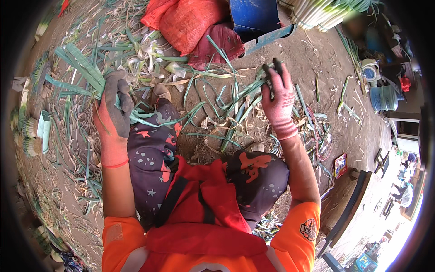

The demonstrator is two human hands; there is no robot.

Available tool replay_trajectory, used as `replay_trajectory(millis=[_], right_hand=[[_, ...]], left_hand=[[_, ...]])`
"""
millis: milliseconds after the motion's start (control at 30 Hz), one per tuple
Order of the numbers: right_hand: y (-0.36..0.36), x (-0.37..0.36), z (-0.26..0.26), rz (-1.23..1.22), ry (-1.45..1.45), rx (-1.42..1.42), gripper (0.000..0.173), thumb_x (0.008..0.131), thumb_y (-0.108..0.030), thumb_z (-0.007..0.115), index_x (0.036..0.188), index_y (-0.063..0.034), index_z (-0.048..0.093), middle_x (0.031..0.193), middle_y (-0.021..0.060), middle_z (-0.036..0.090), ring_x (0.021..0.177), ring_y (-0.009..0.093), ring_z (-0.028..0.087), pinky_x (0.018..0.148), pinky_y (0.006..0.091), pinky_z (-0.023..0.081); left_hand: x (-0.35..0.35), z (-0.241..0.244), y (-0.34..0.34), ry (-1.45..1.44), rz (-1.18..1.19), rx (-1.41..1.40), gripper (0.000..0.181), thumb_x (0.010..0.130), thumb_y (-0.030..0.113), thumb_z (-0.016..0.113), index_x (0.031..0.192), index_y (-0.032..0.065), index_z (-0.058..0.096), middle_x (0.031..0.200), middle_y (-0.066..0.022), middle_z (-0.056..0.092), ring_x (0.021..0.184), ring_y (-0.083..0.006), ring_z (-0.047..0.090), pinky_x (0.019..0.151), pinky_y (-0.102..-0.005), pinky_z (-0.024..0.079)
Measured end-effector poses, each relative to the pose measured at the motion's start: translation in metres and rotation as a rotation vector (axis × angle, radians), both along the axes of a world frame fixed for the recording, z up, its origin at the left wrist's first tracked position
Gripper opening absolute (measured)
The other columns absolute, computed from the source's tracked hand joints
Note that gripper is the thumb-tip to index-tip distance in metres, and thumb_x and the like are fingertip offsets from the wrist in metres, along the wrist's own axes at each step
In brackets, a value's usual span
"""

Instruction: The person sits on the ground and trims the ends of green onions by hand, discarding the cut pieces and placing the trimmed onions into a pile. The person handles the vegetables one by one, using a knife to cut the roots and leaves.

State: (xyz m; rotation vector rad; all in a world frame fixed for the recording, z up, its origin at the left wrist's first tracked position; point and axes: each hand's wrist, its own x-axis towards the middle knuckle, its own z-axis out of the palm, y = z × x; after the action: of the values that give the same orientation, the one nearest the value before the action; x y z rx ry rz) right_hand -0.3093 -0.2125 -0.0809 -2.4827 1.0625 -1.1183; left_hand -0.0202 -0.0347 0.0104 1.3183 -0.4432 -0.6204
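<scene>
My left hand (117,105), in a pink glove with dark coated fingers, is closed around a bunch of long green leek or onion leaves (85,69). The leaves stick out beyond the thumb side, and a few strands trail over my left knee. My right hand (278,95), gloved alike, is at the right with its fingers apart. Its fingertips are beside a loose clump of green leaves (249,90), and whether they touch it is unclear. More cut leaves (234,125) lie on the dirt between my knees.
Red mesh sacks (193,25) and a blue container (255,17) stand ahead. Bundled long white onion stalks (319,15) lie beyond, at the upper right. Leaf scraps (153,51) litter the ground. At the right are a large water bottle (384,98) and a colourful packet (340,165).
</scene>
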Motion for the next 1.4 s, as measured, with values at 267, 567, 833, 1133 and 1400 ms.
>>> replay_trajectory(millis=[267, 567, 833, 1133, 1400], right_hand=[[0.046, -0.133, -0.121, -0.184, 0.307, 0.397, 0.037, 0.078, -0.012, 0.059, 0.115, -0.0073, 0.057, 0.11, 0.0155, 0.057, 0.099, 0.036, 0.056, 0.084, 0.0434, 0.046], [0.113, -0.283, -0.236, -0.808, 0.326, 0.667, 0.02, 0.08, -0.019, 0.055, 0.097, -0.0098, 0.061, 0.097, 0.0147, 0.06, 0.087, 0.035, 0.06, 0.074, 0.0455, 0.048], [0.073, -0.341, -0.279, -1.157, 0.5, 0.541, 0.041, 0.08, -0.02, 0.057, 0.119, -0.0096, 0.054, 0.119, 0.0169, 0.054, 0.096, 0.036, 0.06, 0.08, 0.0435, 0.049], [0.015, -0.288, -0.209, -0.719, -0.4, 1.162, 0.03, 0.086, -0.018, 0.058, 0.113, -0.0042, 0.06, 0.097, 0.0132, 0.068, 0.082, 0.023, 0.065, 0.074, 0.0319, 0.051], [0.078, -0.262, -0.125, -0.432, -1.019, 1.195, 0.023, 0.091, -0.014, 0.054, 0.109, -0.001, 0.06, 0.085, 0.0057, 0.065, 0.068, 0.013, 0.059, 0.06, 0.0229, 0.046]], left_hand=[[-0.016, -0.013, -0.017, -0.477, -0.113, 0.186, 0.029, 0.094, 0.022, 0.049, 0.115, 0.0042, 0.057, 0.081, 0.0029, 0.047, 0.063, -0.0062, 0.04, 0.054, -0.0202, 0.032], [-0.046, -0.018, -0.035, -0.217, -0.245, 0.248, 0.024, 0.098, 0.026, 0.048, 0.109, 0.0066, 0.056, 0.076, 0.006, 0.04, 0.055, 0.0002, 0.029, 0.045, -0.0147, 0.023], [-0.049, -0.034, -0.047, -0.717, -0.5, 0.412, 0.034, 0.1, 0.025, 0.044, 0.125, 0.0036, 0.05, 0.083, 0.0065, 0.039, 0.059, 0.0001, 0.026, 0.052, -0.0138, 0.024], [-0.078, -0.039, -0.063, -0.986, -0.673, 0.445, 0.042, 0.092, -0.001, 0.043, 0.134, 0.0007, 0.041, 0.099, 0.0007, 0.042, 0.073, -0.0024, 0.033, 0.063, -0.0138, 0.03], [-0.121, -0.028, -0.072, -1.019, -0.615, 0.474, 0.023, 0.099, 0.015, 0.04, 0.109, -0.0017, 0.053, 0.07, 0.0027, 0.04, 0.052, -0.0023, 0.028, 0.044, -0.0171, 0.02]])
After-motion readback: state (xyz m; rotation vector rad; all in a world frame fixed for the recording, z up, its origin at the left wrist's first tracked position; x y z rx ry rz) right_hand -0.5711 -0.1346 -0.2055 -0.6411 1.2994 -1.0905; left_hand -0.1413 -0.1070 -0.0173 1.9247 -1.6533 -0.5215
